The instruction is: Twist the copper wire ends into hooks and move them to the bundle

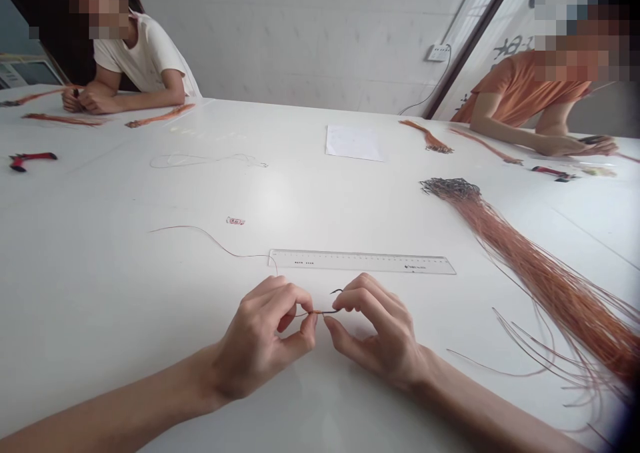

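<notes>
My left hand [260,338] and my right hand [380,330] hover close together over the white table [150,346], fingertips facing. Each pinches a short stretch of thin orange-brown line [320,312] between thumb and forefinger. A small dark hook [336,292] curls up from the line just above my right fingers. A long loose tail of the line [215,241] runs from my left hand up and away to the left. A clear plastic ruler [363,262] lies just beyond my hands. To my right spreads a large bundle of orange-brown lines [540,273] with dark hooks gathered at its far end.
A small red-and-white label [235,220], a pale looped cord [207,162] and a paper sheet [354,142] lie ahead. Red-handled pliers [33,160] rest far left. Two co-workers sit across the table, one with hands [85,98], the other with hands [575,146], among smaller line bundles.
</notes>
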Tool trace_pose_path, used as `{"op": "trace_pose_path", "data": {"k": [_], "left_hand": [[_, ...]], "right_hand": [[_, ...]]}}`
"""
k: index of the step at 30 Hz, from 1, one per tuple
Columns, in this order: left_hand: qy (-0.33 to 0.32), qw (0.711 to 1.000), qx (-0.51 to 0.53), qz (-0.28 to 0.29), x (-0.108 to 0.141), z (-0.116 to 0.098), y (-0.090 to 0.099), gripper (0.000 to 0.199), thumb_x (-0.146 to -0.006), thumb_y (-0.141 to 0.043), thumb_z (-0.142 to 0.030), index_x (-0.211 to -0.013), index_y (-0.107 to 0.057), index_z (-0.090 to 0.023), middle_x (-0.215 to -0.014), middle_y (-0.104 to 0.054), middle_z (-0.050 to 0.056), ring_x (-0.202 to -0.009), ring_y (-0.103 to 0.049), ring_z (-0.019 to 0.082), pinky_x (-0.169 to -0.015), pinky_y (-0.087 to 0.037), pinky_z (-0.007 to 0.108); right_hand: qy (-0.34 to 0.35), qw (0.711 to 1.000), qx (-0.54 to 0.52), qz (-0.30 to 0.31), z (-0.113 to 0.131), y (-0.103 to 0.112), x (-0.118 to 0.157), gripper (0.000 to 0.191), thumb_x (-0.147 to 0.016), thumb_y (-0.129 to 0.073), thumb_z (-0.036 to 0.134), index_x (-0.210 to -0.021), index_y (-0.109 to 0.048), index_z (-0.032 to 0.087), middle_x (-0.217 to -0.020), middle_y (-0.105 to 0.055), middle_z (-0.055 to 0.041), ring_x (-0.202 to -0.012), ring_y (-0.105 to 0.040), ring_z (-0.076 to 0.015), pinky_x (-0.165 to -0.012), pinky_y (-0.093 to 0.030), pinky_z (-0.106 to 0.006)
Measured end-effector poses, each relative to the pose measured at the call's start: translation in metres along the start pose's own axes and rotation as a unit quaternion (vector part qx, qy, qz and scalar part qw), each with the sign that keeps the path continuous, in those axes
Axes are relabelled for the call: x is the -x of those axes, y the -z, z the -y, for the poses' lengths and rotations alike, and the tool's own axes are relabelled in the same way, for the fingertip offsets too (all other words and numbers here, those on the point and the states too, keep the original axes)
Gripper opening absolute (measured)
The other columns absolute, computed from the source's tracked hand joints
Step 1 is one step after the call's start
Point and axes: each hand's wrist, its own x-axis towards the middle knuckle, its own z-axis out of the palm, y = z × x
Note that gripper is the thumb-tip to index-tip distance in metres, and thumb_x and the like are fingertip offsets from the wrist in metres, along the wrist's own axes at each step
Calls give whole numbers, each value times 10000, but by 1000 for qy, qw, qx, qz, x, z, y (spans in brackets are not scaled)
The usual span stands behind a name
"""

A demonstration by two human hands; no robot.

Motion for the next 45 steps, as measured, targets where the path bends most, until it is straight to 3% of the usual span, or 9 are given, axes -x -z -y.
{"op": "trace_pose_path", "data": {"k": [45], "left_hand": [[-5,1000,6,17,-1,1,-1,117,-784,-492,-58,-754,-518,-169,-546,-363,-56,-513,-382,74,-498,-373,187]], "right_hand": [[-20,1000,4,7,0,0,2,147,-730,-523,96,-753,-422,200,-613,-437,14,-557,-400,-114,-452,-335,-224]]}}
